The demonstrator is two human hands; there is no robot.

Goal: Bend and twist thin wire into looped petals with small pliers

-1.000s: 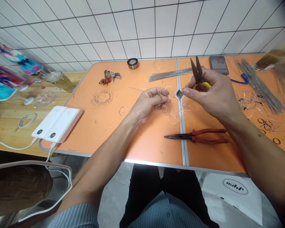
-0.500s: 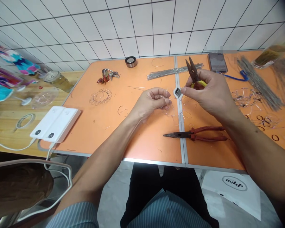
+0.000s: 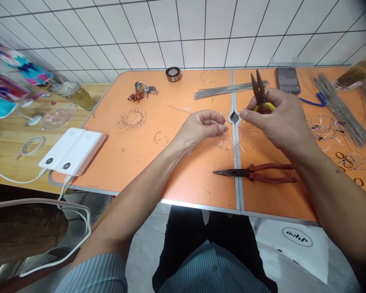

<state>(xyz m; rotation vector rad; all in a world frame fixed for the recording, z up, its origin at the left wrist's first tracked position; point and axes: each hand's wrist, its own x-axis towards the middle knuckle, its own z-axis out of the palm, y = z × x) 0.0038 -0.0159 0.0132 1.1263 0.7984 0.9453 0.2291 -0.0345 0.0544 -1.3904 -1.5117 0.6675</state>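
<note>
My left hand point(image 3: 205, 127) pinches a piece of thin, bent wire point(image 3: 224, 140) between thumb and fingers, above the middle of the orange table. Facing it, my right hand point(image 3: 277, 112) is closed round a small pair of needle-nose pliers point(image 3: 258, 91) with yellow handles, their dark jaws pointing up and slightly apart. The right thumb and index fingertip come close to the wire; whether they touch it I cannot tell. Below both hands lies a larger pair of long-nose pliers point(image 3: 256, 172) with red handles. A looped wire ring point(image 3: 132, 119) lies to the left.
Straight wires point(image 3: 228, 90) lie behind my hands, with a roll of tape point(image 3: 173, 74) and keys point(image 3: 143, 90) further left. At right are a phone point(image 3: 288, 80), a wire bundle point(image 3: 343, 112) and tangled wire pieces point(image 3: 326, 128). White power banks point(image 3: 73, 150) sit at the left edge.
The view has shifted slightly, so the table items appear further right. Both hands keep nearly the same pose, the left on the wire and the right round the yellow-handled pliers.
</note>
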